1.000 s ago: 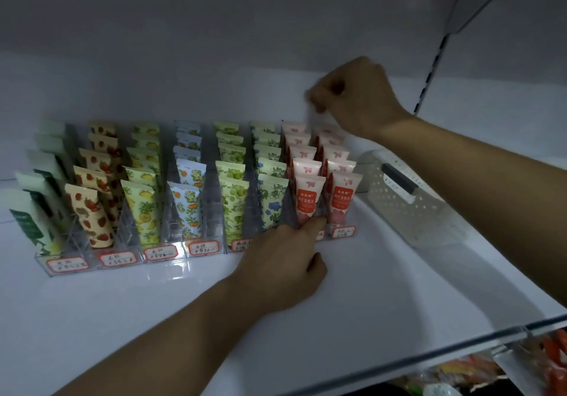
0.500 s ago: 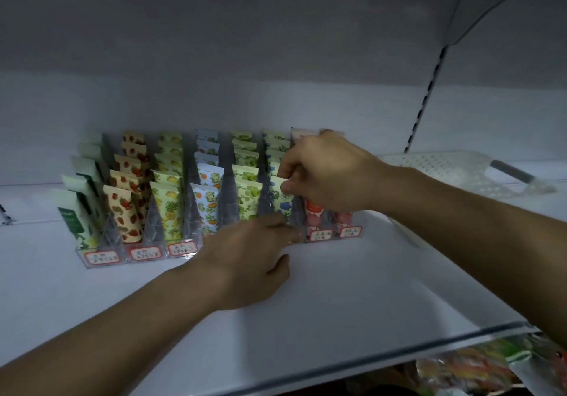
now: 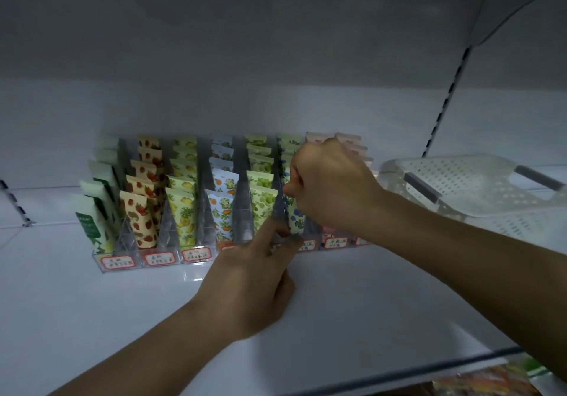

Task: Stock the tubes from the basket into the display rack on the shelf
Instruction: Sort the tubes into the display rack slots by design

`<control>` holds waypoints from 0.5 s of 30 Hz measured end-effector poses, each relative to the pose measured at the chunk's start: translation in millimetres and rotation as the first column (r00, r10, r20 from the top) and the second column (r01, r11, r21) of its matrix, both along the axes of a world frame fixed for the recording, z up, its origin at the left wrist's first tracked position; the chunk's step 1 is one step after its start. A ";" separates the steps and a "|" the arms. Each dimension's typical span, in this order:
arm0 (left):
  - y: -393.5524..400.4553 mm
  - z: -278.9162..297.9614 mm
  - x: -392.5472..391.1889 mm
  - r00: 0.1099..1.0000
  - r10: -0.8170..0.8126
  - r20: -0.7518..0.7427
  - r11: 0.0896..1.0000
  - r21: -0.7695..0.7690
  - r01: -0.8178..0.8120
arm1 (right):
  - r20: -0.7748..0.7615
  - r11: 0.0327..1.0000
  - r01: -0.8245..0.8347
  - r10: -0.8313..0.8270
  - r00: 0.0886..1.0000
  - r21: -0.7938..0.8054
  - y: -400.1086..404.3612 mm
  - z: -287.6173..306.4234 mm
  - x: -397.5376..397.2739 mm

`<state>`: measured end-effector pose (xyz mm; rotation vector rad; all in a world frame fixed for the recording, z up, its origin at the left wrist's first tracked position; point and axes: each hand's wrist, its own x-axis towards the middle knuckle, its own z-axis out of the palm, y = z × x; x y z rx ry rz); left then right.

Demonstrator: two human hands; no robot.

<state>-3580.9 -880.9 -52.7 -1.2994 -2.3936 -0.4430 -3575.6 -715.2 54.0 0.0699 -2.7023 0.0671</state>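
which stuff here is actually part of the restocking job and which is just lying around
Part of the job:
- display rack with its rows of tubes
- blueberry tube, pinched at its top by the right hand
- left hand, fingers at the rack front
- white basket on the shelf

Just lying about:
- colourful packets on the level below

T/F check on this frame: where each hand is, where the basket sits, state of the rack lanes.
1. The right hand pinches the top of the blueberry-print tube. True.
2. The left hand holds a tube in the air. False: its fingers rest at the front of the display rack, holding nothing.
3. The white basket sits to the left of the rack. False: it is on the right.
4. The strawberry-print tube stands in the second lane from the left. True.
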 end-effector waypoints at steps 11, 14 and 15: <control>3.4 -1.7 1.8 0.995 0.103 0.004 0.990 -0.099 -0.102 | -0.110 0.986 -0.110 0.096 0.989 -0.125 21.9 38.7 4.9; 3.4 -1.0 2.7 0.995 0.095 0.009 0.991 -0.099 -0.094 | 0.003 0.995 -0.087 0.087 0.996 -0.038 18.7 35.5 -9.0; 3.2 -0.1 3.4 0.995 0.095 0.005 0.990 -0.103 -0.094 | 0.040 0.997 -0.076 0.076 0.996 -0.005 17.6 32.3 -13.7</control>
